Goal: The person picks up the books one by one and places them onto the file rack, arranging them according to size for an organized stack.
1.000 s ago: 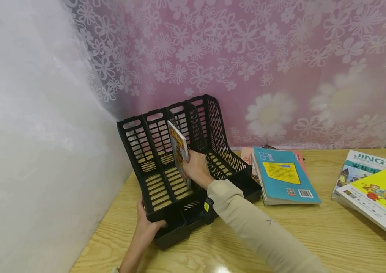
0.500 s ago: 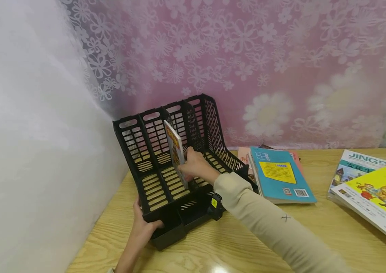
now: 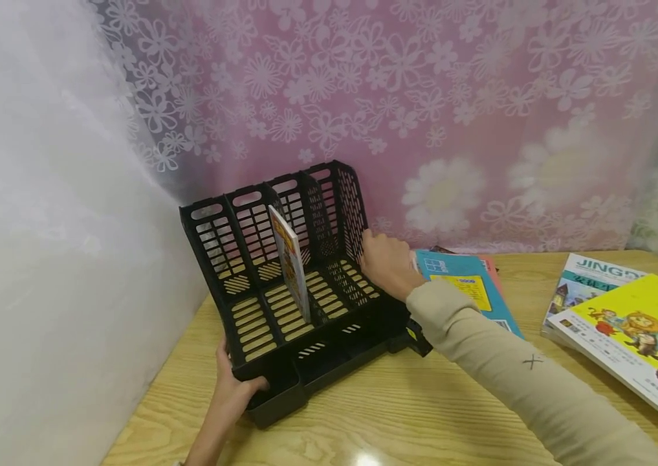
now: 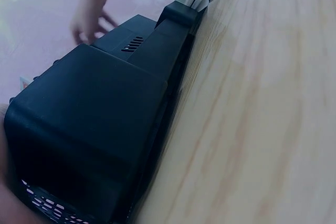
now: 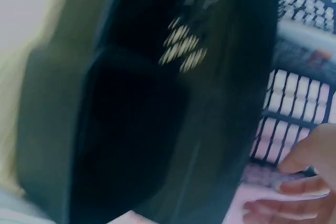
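A black file rack (image 3: 279, 409) with tall slotted dividers stands on the wooden table, its small trays along the front. My left hand (image 3: 234, 391) grips its front left corner, thumb over the tray's rim and most fingers hidden behind the side. One thin book (image 3: 290, 262) with a colourful cover stands upright in the rack, leaning slightly, nobody's hand on it. Over the rack's right side is my right hand (image 3: 388, 262), fingers loosely bent and holding nothing. In the right wrist view the fingers (image 5: 299, 187) are relaxed and spread, apart from the rack.
Right of the rack lies a teal book (image 3: 494, 301) on other books, partly hidden by my right arm. Farther right, a yellow and white book (image 3: 631, 346) overlaps a book lettered "JINGD" (image 3: 585, 275). A pink flowered curtain (image 3: 329, 84) hangs behind; a white sheet (image 3: 55, 226) covers the left side.
My right hand has let go of the book and moved right, away from it. The book stays standing in the rack. My left hand keeps its grip; the view has turned slightly right.
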{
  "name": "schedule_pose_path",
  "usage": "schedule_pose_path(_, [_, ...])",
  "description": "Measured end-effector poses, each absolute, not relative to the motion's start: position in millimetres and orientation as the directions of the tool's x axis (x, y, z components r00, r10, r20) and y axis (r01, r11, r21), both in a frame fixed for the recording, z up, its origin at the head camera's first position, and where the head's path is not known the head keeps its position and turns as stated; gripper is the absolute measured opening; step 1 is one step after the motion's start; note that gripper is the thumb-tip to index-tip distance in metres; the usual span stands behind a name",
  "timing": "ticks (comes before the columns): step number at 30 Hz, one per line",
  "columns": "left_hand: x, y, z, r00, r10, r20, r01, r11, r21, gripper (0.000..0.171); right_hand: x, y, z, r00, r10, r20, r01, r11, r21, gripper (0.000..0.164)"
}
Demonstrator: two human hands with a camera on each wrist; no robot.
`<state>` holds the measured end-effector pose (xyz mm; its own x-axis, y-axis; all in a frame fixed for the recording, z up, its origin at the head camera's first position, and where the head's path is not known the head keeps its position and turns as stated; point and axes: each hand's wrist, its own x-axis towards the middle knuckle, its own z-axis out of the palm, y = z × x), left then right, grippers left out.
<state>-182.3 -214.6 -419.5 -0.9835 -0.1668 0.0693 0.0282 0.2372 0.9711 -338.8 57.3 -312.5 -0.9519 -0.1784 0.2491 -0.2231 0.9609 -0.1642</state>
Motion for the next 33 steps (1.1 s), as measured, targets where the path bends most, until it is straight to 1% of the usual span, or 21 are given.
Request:
schedule_pose_path(2, [-183,-214,-420,-0.984,-0.165,0.062,0.022,0.238,0.971,0.119,-343,73,-317,-0.97,-0.158,0.186,-0.178,0.979,-0.095,0.034])
schedule_pose_path(4, [-183,-214,-420,-0.984,-0.166,0.057,0.016,0.238,0.971,0.119,-346,88,-322,-0.984,-0.137,0.114,-0.145,0.987,-0.068,0.031])
schedule_pose_path(6, [-183,-214,-420,-0.984,-0.166,0.057,0.015,0.242,0.97,0.119,-349,101,-328,-0.989,-0.126,0.078,-0.13,0.99,-0.047,0.028])
schedule_pose_path(7, [-183,-214,-420,-0.985,-0.165,0.056,0.014,0.246,0.969,0.119,-349,108,-331,-0.99,-0.126,0.071,-0.129,0.99,-0.052,0.029])
schedule_pose_path(10, [-184,-213,-421,-0.986,-0.16,0.052,0.009,0.258,0.966,0.119,-349,126,-339,-0.99,-0.125,0.065,-0.13,0.988,-0.082,0.043])
schedule_pose_path(12, [-184,-213,-422,-0.986,-0.156,0.053,0.01,0.261,0.965,0.119,-348,135,-343,-0.99,-0.126,0.067,-0.132,0.986,-0.099,0.048])
schedule_pose_path(13, [-185,-213,-423,-0.987,-0.154,0.053,0.011,0.264,0.964,0.119,-348,140,-346,-0.988,-0.134,0.07,-0.14,0.986,-0.088,0.05])
schedule_pose_path(21, [-185,-215,-423,-0.985,-0.163,0.055,0.012,0.256,0.967,0.12,-342,155,-361,-0.98,-0.19,0.056,-0.191,0.982,-0.004,0.053])
schedule_pose_path(26, [-185,-215,-423,-0.986,-0.158,0.06,0.019,0.253,0.967,0.12,-340,150,-364,-0.987,-0.163,0.013,-0.163,0.986,0.029,0.048])
schedule_pose_path(30, [-185,-215,-423,-0.985,-0.161,0.066,0.023,0.255,0.967,0.12,-340,145,-367,-0.99,-0.141,-0.024,-0.141,0.99,-0.004,0.041])
schedule_pose_path(33, [-186,-215,-423,-0.984,-0.162,0.07,0.025,0.262,0.965,0.12,-341,141,-370,-0.988,-0.152,-0.041,-0.151,0.988,-0.031,0.03])
